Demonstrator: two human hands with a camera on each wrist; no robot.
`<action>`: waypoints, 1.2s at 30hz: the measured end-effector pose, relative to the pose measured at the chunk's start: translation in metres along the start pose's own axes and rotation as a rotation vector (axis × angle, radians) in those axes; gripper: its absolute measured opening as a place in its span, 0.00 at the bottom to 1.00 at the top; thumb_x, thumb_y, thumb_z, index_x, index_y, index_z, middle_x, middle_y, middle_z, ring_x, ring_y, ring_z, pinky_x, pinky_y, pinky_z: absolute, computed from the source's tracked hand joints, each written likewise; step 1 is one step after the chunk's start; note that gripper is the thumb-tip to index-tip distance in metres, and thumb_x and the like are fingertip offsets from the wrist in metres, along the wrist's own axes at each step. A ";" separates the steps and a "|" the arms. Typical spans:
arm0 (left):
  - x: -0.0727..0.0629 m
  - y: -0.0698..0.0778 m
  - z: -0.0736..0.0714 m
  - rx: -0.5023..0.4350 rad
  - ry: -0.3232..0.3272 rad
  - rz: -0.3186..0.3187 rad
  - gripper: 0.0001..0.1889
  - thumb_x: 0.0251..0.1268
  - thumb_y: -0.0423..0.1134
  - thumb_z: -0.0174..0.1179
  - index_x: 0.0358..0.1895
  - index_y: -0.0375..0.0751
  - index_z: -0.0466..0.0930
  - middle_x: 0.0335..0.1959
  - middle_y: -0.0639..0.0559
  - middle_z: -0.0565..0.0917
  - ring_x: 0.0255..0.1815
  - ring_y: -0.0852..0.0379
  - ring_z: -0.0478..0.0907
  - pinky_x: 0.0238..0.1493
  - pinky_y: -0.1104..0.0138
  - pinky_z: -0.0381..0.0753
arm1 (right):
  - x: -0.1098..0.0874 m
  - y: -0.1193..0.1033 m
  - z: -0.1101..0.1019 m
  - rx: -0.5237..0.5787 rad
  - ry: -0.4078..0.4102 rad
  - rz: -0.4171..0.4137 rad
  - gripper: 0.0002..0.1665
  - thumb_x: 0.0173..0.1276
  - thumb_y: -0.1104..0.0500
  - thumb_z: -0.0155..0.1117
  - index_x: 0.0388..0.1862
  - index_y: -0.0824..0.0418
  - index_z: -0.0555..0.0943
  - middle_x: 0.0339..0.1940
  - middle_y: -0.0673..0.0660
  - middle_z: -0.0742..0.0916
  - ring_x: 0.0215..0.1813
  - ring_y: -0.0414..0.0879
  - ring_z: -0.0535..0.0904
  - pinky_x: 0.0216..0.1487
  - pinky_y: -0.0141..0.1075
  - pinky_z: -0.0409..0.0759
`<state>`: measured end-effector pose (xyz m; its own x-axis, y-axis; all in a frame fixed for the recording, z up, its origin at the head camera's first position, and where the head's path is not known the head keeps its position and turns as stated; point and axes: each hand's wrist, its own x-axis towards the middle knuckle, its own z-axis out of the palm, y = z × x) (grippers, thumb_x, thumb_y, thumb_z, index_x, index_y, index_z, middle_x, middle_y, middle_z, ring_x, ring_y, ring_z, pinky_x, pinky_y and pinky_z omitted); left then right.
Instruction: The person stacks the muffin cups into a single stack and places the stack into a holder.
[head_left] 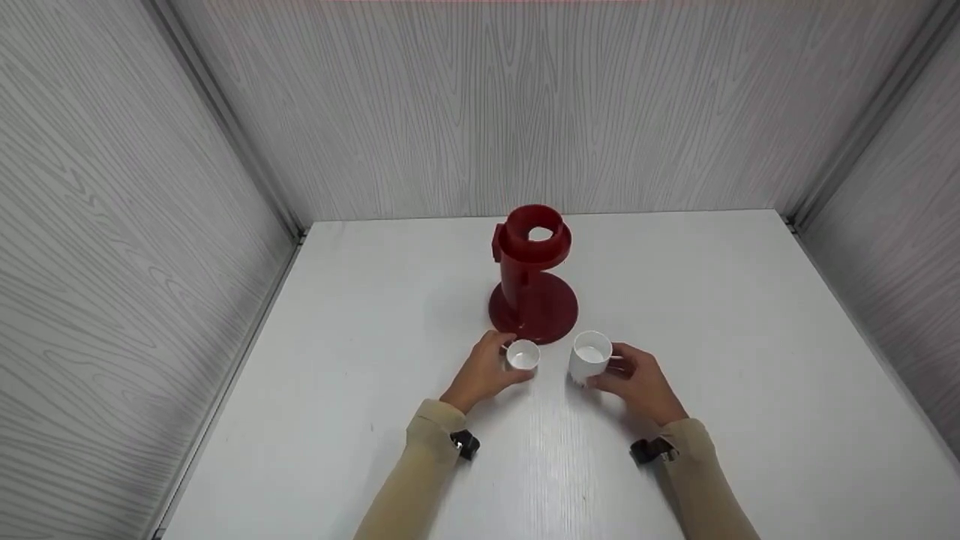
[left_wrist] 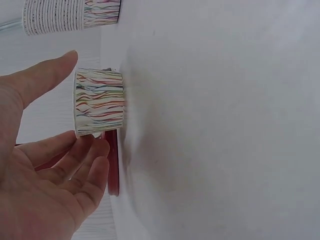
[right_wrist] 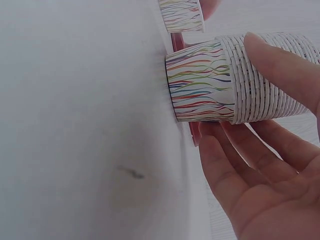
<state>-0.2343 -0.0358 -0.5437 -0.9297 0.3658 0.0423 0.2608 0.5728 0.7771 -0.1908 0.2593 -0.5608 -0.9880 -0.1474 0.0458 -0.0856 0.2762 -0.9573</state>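
A single paper cup (left_wrist: pixel 100 102) with coloured wavy stripes stands upright on the table, its white inside showing in the head view. My left hand (head_left: pixel 486 373) is around it: the fingers touch one side, while the thumb is spread a little off the other. To the right, my right hand (head_left: pixel 639 384) grips a tall stack of the same paper cups (right_wrist: pixel 200 82), thumb on one side and fingers on the other. The bottom of that stack is right at the tabletop. Just behind both hands stands a red plastic stand (head_left: pixel 534 304) with a round base and an open ring on top.
The white table (head_left: pixel 360 315) is bounded by grey wood-grain panels: a back wall (head_left: pixel 480 112), a left wall (head_left: pixel 112 262) and a right wall (head_left: pixel 900 225). A small dark mark shows on the tabletop in the right wrist view.
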 end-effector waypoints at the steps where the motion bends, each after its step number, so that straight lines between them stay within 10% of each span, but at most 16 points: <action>1: 0.000 0.000 0.000 0.002 0.002 0.002 0.36 0.59 0.45 0.77 0.69 0.39 0.74 0.62 0.45 0.77 0.61 0.48 0.76 0.68 0.52 0.77 | 0.000 0.000 0.000 0.002 -0.001 0.003 0.39 0.55 0.56 0.84 0.66 0.57 0.80 0.63 0.58 0.85 0.63 0.57 0.84 0.61 0.40 0.86; 36: 0.002 0.021 -0.006 -0.008 0.036 -0.029 0.34 0.61 0.44 0.75 0.69 0.40 0.74 0.64 0.46 0.78 0.65 0.49 0.76 0.71 0.54 0.77 | 0.005 0.003 0.000 -0.015 0.004 0.025 0.40 0.54 0.55 0.85 0.66 0.56 0.80 0.64 0.57 0.85 0.64 0.55 0.83 0.65 0.44 0.84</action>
<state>-0.2324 -0.0270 -0.5232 -0.9456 0.3224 0.0427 0.2320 0.5769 0.7831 -0.1958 0.2595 -0.5639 -0.9903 -0.1369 0.0231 -0.0628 0.2939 -0.9538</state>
